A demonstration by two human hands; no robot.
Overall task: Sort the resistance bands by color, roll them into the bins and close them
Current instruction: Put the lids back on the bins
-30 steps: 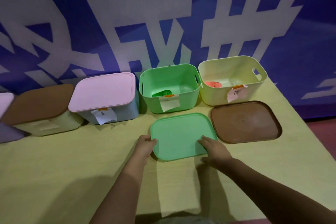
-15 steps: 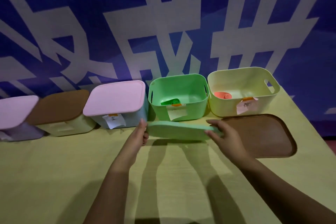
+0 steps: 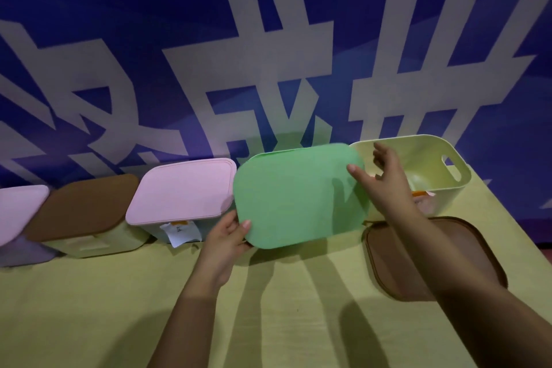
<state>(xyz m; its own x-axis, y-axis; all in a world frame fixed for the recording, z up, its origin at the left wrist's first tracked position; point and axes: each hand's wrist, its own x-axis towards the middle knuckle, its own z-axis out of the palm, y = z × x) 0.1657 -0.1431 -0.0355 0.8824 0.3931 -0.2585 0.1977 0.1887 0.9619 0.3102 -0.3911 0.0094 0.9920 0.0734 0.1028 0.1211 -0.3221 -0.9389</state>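
Observation:
I hold a green lid [image 3: 298,197] tilted toward me over the green bin, of which only a strip of back rim [image 3: 277,153] shows. My left hand [image 3: 224,245] pinches the lid's near left corner, thumb on top. My right hand [image 3: 385,182] holds the lid's right edge, with the thumb on the lid and the fingers spread past the edge over the open yellow bin [image 3: 448,188]. The lid and my hands hide the bands inside both bins.
A brown lid [image 3: 424,260] lies flat on the yellow table [image 3: 89,308] in front of the yellow bin. To the left stand three closed bins: one with a pink lid [image 3: 182,188], one with a brown lid [image 3: 80,206], and a purple bin with a pink lid [image 3: 18,212]. A blue banner hangs behind.
Both hands lifted the green lid off the table and carried it up and back over the green bin, which it now covers from view.

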